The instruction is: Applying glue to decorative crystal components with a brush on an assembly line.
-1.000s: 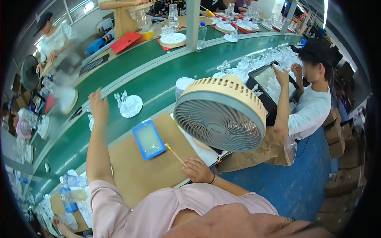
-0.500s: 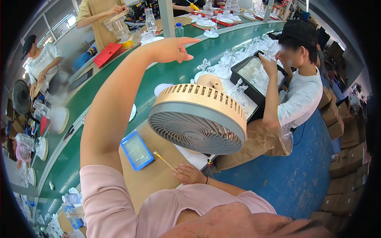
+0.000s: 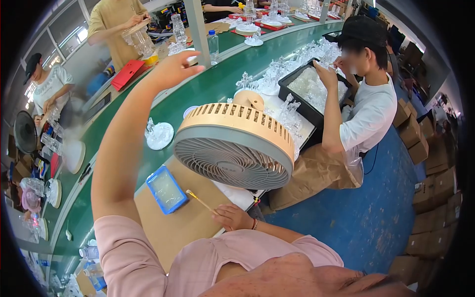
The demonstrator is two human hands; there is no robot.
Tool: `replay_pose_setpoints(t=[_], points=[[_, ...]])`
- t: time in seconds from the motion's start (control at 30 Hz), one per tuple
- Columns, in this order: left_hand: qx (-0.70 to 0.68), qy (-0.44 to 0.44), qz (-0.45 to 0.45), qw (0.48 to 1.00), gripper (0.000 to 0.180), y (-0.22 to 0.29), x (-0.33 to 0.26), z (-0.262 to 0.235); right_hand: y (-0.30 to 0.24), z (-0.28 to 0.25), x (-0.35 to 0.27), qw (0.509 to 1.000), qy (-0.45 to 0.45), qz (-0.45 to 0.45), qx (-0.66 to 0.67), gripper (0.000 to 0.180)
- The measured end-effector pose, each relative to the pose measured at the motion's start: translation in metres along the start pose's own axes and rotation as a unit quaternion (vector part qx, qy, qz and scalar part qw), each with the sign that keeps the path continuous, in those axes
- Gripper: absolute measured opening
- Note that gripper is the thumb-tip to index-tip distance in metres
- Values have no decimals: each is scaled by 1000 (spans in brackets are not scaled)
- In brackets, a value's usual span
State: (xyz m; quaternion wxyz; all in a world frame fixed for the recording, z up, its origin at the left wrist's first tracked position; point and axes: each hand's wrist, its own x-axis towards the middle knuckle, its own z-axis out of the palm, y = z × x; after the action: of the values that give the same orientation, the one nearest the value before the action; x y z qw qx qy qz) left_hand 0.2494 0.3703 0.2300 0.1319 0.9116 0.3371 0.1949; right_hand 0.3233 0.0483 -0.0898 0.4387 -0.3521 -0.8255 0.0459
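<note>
My left hand [image 3: 173, 72] is raised over the green conveyor belt [image 3: 143, 115], its fingers apart with nothing between them. A bottle with a blue cap [image 3: 213, 45] stands just beyond its fingertips, apart from them. Low over the brown work board [image 3: 148, 230], my right hand [image 3: 231, 217] grips a thin brush [image 3: 200, 200] with a yellowish tip. Beside the brush lies a blue tray [image 3: 177, 206] holding a clear, wet-looking substance. A white disc with a clear piece on it [image 3: 159, 136] sits on the belt, right of my left forearm.
A beige and grey fan [image 3: 232, 153] stands close in front of me. To its right, a co-worker in a white shirt [image 3: 371, 116] sits at a black bin [image 3: 309, 116] of clear pieces. Other people work across the belt. Cartons [image 3: 435, 213] stack at far right.
My left hand has drawn to the left, and its outstretched forefinger is now more bent. The white disc shows more fully beside my forearm. My right hand keeps the brush in nearly the same place.
</note>
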Motion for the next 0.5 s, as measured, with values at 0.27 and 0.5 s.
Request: replay_pose_setpoints(t=[0.27,0.5], points=[[-18,-32,-62,997,33,-12,-119,-27,-3,1,4,1000,12,-5,-3,39],[-62,-76,-109,989,19,13,-259,-13,-6,-6,-3,1000,16,-3,-4,34]])
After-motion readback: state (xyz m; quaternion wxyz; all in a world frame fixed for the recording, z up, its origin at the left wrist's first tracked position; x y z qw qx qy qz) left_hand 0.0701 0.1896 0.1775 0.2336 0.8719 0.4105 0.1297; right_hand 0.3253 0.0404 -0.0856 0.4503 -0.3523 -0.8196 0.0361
